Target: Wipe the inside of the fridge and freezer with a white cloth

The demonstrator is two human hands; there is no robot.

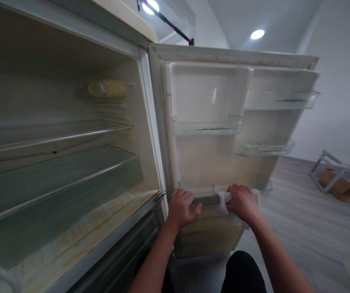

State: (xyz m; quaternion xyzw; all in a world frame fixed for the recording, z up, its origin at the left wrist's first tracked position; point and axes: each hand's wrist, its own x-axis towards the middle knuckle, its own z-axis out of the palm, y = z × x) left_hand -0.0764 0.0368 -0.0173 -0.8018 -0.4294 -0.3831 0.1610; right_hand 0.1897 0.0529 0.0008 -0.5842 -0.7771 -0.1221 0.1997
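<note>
A refrigerator door [208, 158] with a pale inner lining stands swung open in front of me. My left hand [181, 208] holds its lower edge near the hinge side, fingers bent over the edge and thumb sticking out to the right. Further right along the same edge, my right hand [243, 202] is closed on a white cloth [223, 202], which is bunched against the door and partly hidden under the fingers. Below both hands, a lower door panel [208, 238] with a yellowish inside shows.
Clear bins [207, 127] jut from the door. To the left is the fridge compartment with a glass shelf [55, 136], a greenish drawer [71, 191] and a stained floor [80, 240]. A metal-legged table [326, 171] and brown cardboard [346, 187] are at the right.
</note>
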